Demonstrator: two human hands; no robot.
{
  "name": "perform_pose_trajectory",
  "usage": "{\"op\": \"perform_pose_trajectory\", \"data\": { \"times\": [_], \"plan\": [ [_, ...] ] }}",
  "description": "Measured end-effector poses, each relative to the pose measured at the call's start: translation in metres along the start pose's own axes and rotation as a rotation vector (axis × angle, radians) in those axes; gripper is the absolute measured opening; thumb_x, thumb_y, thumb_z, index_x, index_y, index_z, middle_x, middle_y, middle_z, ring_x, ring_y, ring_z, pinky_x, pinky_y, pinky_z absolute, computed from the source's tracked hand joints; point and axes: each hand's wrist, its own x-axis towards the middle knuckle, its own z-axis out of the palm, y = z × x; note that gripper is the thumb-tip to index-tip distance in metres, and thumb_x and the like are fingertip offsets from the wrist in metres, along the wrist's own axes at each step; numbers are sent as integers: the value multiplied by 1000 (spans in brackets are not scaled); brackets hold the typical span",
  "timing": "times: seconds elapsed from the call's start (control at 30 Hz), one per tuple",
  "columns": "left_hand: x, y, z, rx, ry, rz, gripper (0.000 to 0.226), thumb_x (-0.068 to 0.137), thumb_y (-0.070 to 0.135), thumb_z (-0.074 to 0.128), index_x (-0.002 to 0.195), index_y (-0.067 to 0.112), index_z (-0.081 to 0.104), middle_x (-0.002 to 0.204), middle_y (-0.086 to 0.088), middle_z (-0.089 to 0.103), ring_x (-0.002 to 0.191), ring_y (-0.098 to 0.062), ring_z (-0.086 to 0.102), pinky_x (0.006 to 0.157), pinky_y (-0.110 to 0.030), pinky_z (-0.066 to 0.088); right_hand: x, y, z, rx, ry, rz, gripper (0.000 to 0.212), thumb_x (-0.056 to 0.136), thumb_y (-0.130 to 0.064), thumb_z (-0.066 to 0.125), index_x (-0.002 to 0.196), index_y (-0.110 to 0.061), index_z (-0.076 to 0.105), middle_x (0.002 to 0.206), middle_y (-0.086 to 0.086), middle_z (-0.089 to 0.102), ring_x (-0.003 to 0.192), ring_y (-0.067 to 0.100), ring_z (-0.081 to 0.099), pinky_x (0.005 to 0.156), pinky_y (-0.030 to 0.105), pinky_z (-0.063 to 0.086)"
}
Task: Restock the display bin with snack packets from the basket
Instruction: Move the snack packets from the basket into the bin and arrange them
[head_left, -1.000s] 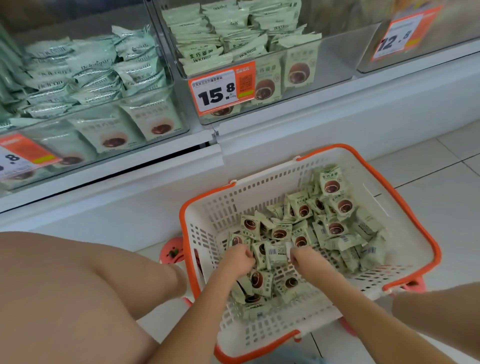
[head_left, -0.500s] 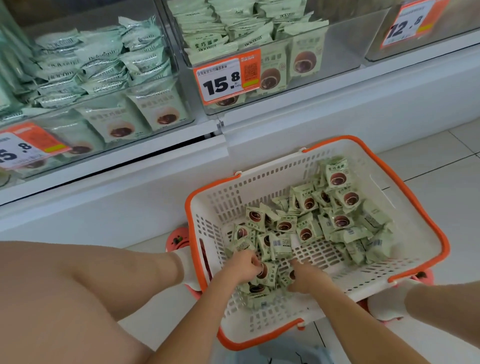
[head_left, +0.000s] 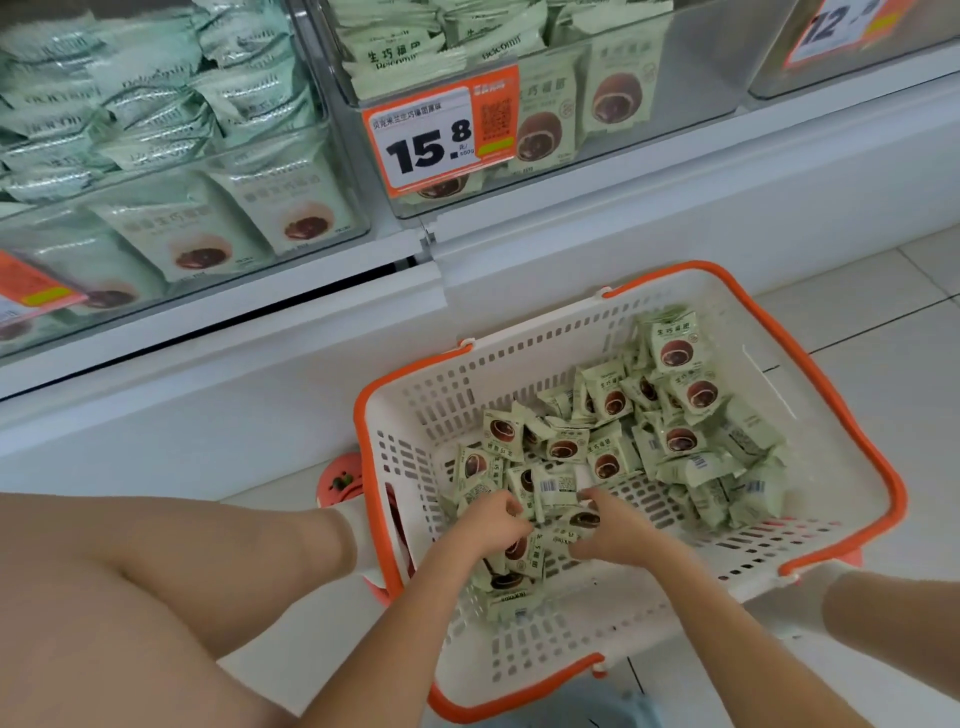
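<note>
– What is she gathering down there?

– Packets (head_left: 608, 462), small green ones, lying in a loose heap in the basket (head_left: 691, 291). Both hands are working in the near pile. The left hand (head_left: 491, 525) is curling its fingers round a few packets, and the right hand (head_left: 610, 530) is closing on a packet from the other side, with more lying between the two.

– Are they going to be awkward to lift?

– I am guessing not. They are looking light and puffy, soft film wrappers round something small, so a bunch should be squeezing together easily. The film is looking glossy, though, so loose ones may be slipping out of a handful. Pinching them by the flat faces or scooping from underneath seems safest.

– And where are they going?

– Into the bin (head_left: 691, 78) up on the shelf, the clear one behind the price tag (head_left: 441, 137). It is holding the same green packets, with bare space showing at its right end.

– What is the place like?

– The basket is sitting on pale floor tiles (head_left: 857, 322), right against the white shelf front, and she is crouching over it, knees either side.
</note>
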Motion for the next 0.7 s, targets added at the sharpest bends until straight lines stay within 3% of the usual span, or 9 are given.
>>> {"op": "perform_pose_trajectory", "data": {
  "times": [0.07,0.13,0.23,0.3,0.37,0.5,0.6,0.7],
  "plan": [
    [-8,12,-3,-261,-44,-37,59,87,33,65,137,11,42,132,-4,51,112,-19,55,94,-32,48,-26,-11,-25,148,76,-131,89,74,-21,76,146,-26,24,137,-5,41,93,9,58,73,20,51],
    [-19,29,-7,-705,-163,-58,56,88,25,67,137,13,43,125,-5,58,100,-20,63,89,-33,53,-49,-27,-42,180,145,-265,92,74,-17,76,146,-32,21,127,-13,42,87,0,55,68,14,49],
    [-37,48,-21,-1054,-189,80,43,88,1,62,128,12,52,110,-12,68,87,-24,70,73,-32,58,-75,-43,-52,175,330,-433,91,73,-18,76,144,-40,23,124,-26,41,114,2,43,93,18,38],
    [-51,59,-31,-1142,-184,178,41,84,-7,62,120,12,57,101,-15,71,84,-26,71,70,-33,59,-91,-47,-55,180,438,-477,89,74,-21,76,142,-44,23,124,-37,35,124,5,26,102,26,25],
    [-64,67,-36,-1177,-174,244,42,80,-9,63,116,11,59,99,-15,72,83,-27,71,69,-33,59,-104,-46,-61,254,500,-491,86,75,-24,77,140,-46,25,124,-38,34,126,3,22,104,28,23],
    [-84,82,-42,-1115,-128,346,42,75,2,70,115,14,62,101,-13,72,84,-24,71,70,-30,59,-125,-46,-76,359,604,-527,63,76,-32,76,130,-42,45,124,-24,52,119,1,44,98,25,38],
    [-97,96,-51,-1116,-63,416,23,86,12,65,108,16,67,103,-13,71,87,-23,68,74,-38,57,-143,-55,-88,547,648,-553,33,82,-28,71,113,-34,60,95,-9,69,89,0,62,77,24,48],
    [-112,115,-66,-1075,23,469,29,82,21,68,110,14,65,108,-13,70,89,-23,67,68,-36,57,-158,-64,-97,696,574,-542,36,80,-23,73,112,-31,58,88,1,70,80,9,67,77,27,52]
  ]
}}
